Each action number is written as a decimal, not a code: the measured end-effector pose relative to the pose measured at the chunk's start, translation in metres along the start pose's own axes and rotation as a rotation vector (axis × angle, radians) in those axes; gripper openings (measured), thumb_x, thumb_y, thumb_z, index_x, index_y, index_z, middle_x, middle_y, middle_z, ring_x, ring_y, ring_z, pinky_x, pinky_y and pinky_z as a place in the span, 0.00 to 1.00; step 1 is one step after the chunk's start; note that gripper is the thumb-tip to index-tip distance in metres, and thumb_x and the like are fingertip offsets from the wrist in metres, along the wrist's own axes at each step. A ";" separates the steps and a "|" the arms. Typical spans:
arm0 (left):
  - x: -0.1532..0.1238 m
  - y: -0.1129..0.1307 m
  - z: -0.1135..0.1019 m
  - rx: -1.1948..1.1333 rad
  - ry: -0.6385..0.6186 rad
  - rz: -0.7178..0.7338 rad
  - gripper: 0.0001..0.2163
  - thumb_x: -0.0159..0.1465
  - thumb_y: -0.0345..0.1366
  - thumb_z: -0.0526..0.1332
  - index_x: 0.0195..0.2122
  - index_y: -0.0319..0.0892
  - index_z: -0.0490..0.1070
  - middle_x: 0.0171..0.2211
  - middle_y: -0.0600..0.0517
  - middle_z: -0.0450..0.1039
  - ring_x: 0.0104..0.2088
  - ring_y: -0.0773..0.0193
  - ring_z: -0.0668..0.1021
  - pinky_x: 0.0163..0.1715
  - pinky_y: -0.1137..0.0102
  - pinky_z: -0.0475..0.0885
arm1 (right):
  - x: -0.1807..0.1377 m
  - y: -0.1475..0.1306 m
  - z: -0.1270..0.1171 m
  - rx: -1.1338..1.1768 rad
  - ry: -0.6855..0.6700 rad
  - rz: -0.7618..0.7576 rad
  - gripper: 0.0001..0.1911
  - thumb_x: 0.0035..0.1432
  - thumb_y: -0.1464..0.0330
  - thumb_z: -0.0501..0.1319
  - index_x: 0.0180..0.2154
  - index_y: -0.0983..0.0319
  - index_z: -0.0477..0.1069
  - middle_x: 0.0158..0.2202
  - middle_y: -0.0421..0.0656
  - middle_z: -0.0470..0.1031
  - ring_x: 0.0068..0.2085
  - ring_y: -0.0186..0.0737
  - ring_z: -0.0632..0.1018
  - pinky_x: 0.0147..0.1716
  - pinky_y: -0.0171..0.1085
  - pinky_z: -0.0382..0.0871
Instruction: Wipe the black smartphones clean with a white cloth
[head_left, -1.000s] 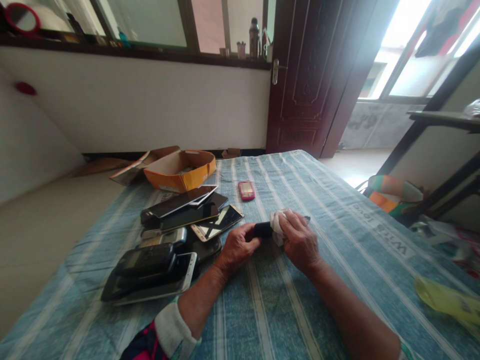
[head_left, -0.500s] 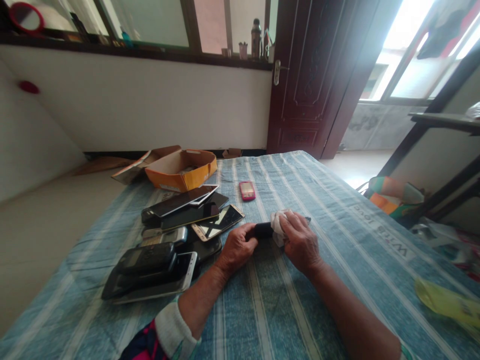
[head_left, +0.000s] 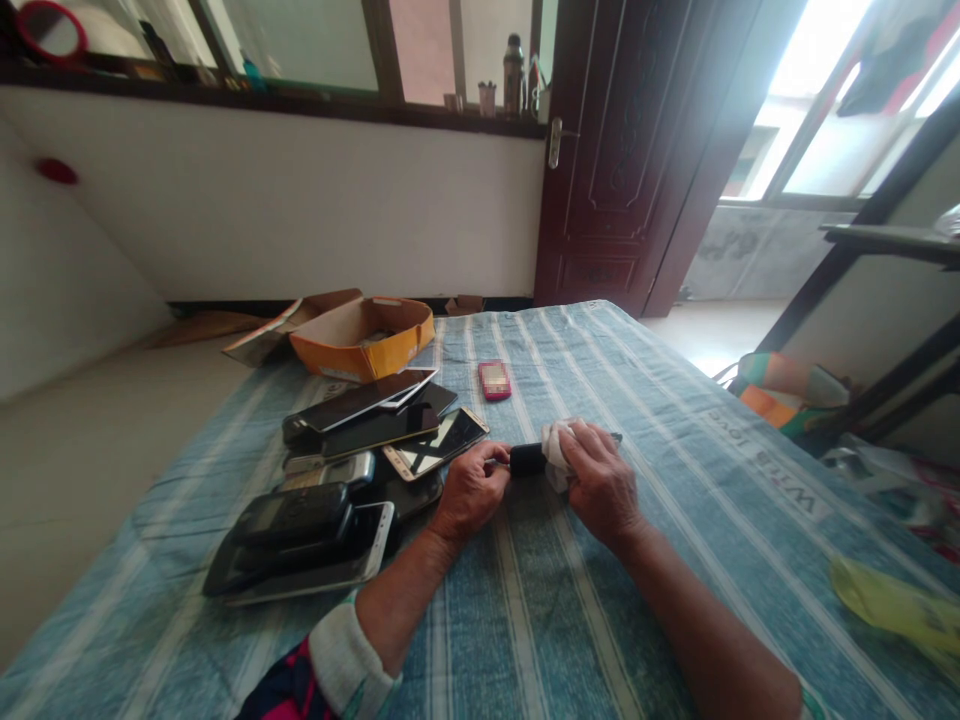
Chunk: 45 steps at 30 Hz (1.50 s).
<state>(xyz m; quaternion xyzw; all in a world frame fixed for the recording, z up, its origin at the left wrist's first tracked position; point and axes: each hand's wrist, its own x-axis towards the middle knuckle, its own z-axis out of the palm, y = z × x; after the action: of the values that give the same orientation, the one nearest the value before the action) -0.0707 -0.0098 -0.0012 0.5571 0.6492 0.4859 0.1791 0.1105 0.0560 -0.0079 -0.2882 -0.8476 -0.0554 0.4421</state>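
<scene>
The pile of phones (head_left: 341,480) at the left sits close beside the left hand (head_left: 469,493). Its slabs are stacked unevenly, some overhanging, so an elbow or wrist drifting leftward could nudge one and set the heap sliding across the striped cloth (head_left: 660,420). The left hand pinches only the near-left end of the dark phone (head_left: 527,459), fingers curled around it. That hold looks slight, and I judge a hard rub from the other side could twist the phone loose or lever it onto the cloth. The right hand (head_left: 600,487) is closed over a crumpled white wipe (head_left: 553,447), pressing it against the phone's right part. The wad hides that end, so I cannot tell how firmly the phone is braced there.

The dark phone lies between the two hands, touching both, held low over the striped cloth toward the scene's middle. The pink phone (head_left: 494,379) lies farther off, well apart from both hands.
</scene>
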 end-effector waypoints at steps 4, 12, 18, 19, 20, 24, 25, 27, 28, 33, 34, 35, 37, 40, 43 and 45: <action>0.000 0.000 0.000 -0.006 0.004 -0.002 0.06 0.51 0.29 0.55 0.26 0.43 0.71 0.38 0.51 0.81 0.39 0.60 0.81 0.41 0.69 0.74 | 0.001 0.000 -0.001 -0.004 0.000 -0.003 0.20 0.58 0.79 0.51 0.50 0.64 0.71 0.47 0.50 0.74 0.53 0.48 0.70 0.52 0.44 0.68; 0.000 0.001 0.000 0.005 0.022 -0.019 0.06 0.52 0.30 0.57 0.27 0.43 0.73 0.38 0.51 0.81 0.35 0.61 0.81 0.38 0.70 0.74 | 0.000 0.000 -0.001 -0.006 -0.011 0.010 0.21 0.57 0.80 0.51 0.50 0.64 0.71 0.48 0.50 0.74 0.53 0.48 0.70 0.52 0.44 0.68; 0.000 0.000 -0.003 0.053 0.068 -0.028 0.06 0.53 0.30 0.58 0.27 0.42 0.75 0.35 0.50 0.81 0.35 0.59 0.81 0.40 0.67 0.74 | -0.001 0.001 0.000 -0.013 -0.019 0.007 0.22 0.56 0.80 0.51 0.50 0.64 0.71 0.49 0.49 0.74 0.53 0.48 0.70 0.53 0.44 0.68; 0.000 0.000 -0.003 0.061 0.073 -0.023 0.06 0.53 0.30 0.58 0.26 0.43 0.75 0.35 0.50 0.81 0.37 0.58 0.81 0.41 0.67 0.74 | -0.001 0.001 0.000 -0.015 -0.020 0.006 0.22 0.56 0.80 0.51 0.50 0.63 0.71 0.49 0.49 0.74 0.53 0.48 0.70 0.53 0.44 0.68; 0.000 0.001 -0.003 0.069 0.077 -0.017 0.06 0.53 0.30 0.58 0.26 0.43 0.75 0.34 0.50 0.81 0.38 0.58 0.81 0.42 0.66 0.73 | -0.001 0.001 0.000 -0.015 -0.020 0.004 0.22 0.56 0.80 0.51 0.50 0.63 0.71 0.49 0.50 0.74 0.53 0.48 0.70 0.53 0.44 0.68; 0.000 0.001 -0.003 0.086 0.082 -0.004 0.06 0.53 0.29 0.59 0.27 0.43 0.75 0.32 0.51 0.80 0.37 0.59 0.81 0.42 0.67 0.73 | -0.001 0.001 0.000 -0.010 -0.014 -0.004 0.22 0.56 0.80 0.51 0.50 0.63 0.71 0.48 0.50 0.74 0.53 0.47 0.70 0.52 0.44 0.69; 0.000 0.001 -0.003 0.087 0.081 -0.002 0.06 0.53 0.29 0.59 0.27 0.43 0.76 0.32 0.51 0.80 0.37 0.59 0.81 0.41 0.67 0.73 | -0.001 0.001 0.000 -0.007 -0.013 -0.004 0.22 0.56 0.80 0.51 0.50 0.63 0.71 0.48 0.50 0.74 0.53 0.47 0.71 0.52 0.44 0.69; 0.000 0.002 -0.003 0.089 0.079 0.002 0.06 0.53 0.29 0.59 0.27 0.43 0.76 0.31 0.52 0.80 0.37 0.59 0.81 0.41 0.68 0.73 | -0.001 0.001 0.000 -0.004 -0.014 0.000 0.23 0.56 0.80 0.51 0.50 0.63 0.71 0.48 0.49 0.74 0.53 0.47 0.71 0.52 0.44 0.69; 0.000 0.002 -0.003 0.090 0.078 0.004 0.06 0.53 0.29 0.59 0.27 0.43 0.76 0.32 0.52 0.80 0.37 0.59 0.81 0.41 0.68 0.73 | -0.001 0.001 0.000 -0.003 -0.015 0.002 0.23 0.56 0.80 0.51 0.50 0.63 0.71 0.48 0.49 0.74 0.53 0.47 0.71 0.52 0.44 0.69; 0.000 0.003 -0.003 0.091 0.080 0.007 0.06 0.53 0.29 0.59 0.26 0.43 0.76 0.32 0.52 0.80 0.38 0.58 0.81 0.42 0.67 0.73 | -0.001 0.001 0.000 0.002 -0.006 0.001 0.22 0.57 0.80 0.51 0.50 0.63 0.71 0.48 0.49 0.74 0.53 0.47 0.70 0.52 0.43 0.68; 0.000 0.003 -0.003 0.091 0.080 0.008 0.06 0.53 0.29 0.59 0.27 0.43 0.76 0.32 0.52 0.80 0.38 0.58 0.81 0.42 0.67 0.73 | -0.001 0.001 0.000 0.000 -0.005 0.000 0.21 0.57 0.80 0.51 0.50 0.63 0.71 0.48 0.49 0.74 0.53 0.48 0.70 0.52 0.43 0.68; 0.000 0.003 -0.003 0.090 0.078 0.008 0.06 0.53 0.29 0.59 0.27 0.43 0.76 0.32 0.52 0.81 0.38 0.58 0.81 0.42 0.67 0.73 | -0.001 0.001 0.000 -0.001 -0.006 -0.001 0.21 0.57 0.80 0.51 0.50 0.64 0.71 0.48 0.50 0.74 0.53 0.48 0.70 0.52 0.44 0.68; 0.000 0.003 -0.003 0.091 0.075 0.009 0.06 0.54 0.29 0.59 0.27 0.43 0.76 0.32 0.52 0.81 0.39 0.58 0.82 0.42 0.67 0.73 | -0.001 0.001 0.000 -0.002 -0.008 0.000 0.21 0.57 0.79 0.51 0.50 0.64 0.71 0.48 0.50 0.74 0.53 0.48 0.70 0.52 0.44 0.68; 0.000 0.004 -0.003 0.095 0.074 0.008 0.06 0.54 0.29 0.59 0.26 0.43 0.76 0.32 0.52 0.81 0.40 0.57 0.81 0.43 0.67 0.73 | -0.001 0.001 0.000 0.001 -0.007 0.004 0.22 0.57 0.80 0.50 0.50 0.64 0.71 0.48 0.49 0.74 0.53 0.48 0.70 0.52 0.43 0.68; -0.001 0.004 -0.003 0.102 0.074 0.002 0.06 0.54 0.29 0.59 0.26 0.43 0.76 0.32 0.51 0.81 0.40 0.57 0.81 0.43 0.67 0.72 | -0.001 0.001 -0.001 0.003 -0.014 0.004 0.22 0.57 0.80 0.50 0.50 0.64 0.71 0.48 0.50 0.74 0.53 0.48 0.70 0.52 0.43 0.68; -0.001 0.005 -0.004 0.108 0.073 -0.005 0.07 0.54 0.29 0.59 0.27 0.42 0.76 0.31 0.51 0.81 0.36 0.58 0.81 0.39 0.68 0.72 | 0.000 0.001 -0.001 0.003 -0.014 0.006 0.22 0.56 0.80 0.50 0.50 0.64 0.71 0.48 0.50 0.74 0.53 0.48 0.70 0.53 0.44 0.68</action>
<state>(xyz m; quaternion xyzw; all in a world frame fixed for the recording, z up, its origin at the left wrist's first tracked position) -0.0706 -0.0126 0.0044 0.5463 0.6821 0.4695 0.1262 0.1114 0.0560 -0.0079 -0.2904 -0.8499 -0.0507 0.4368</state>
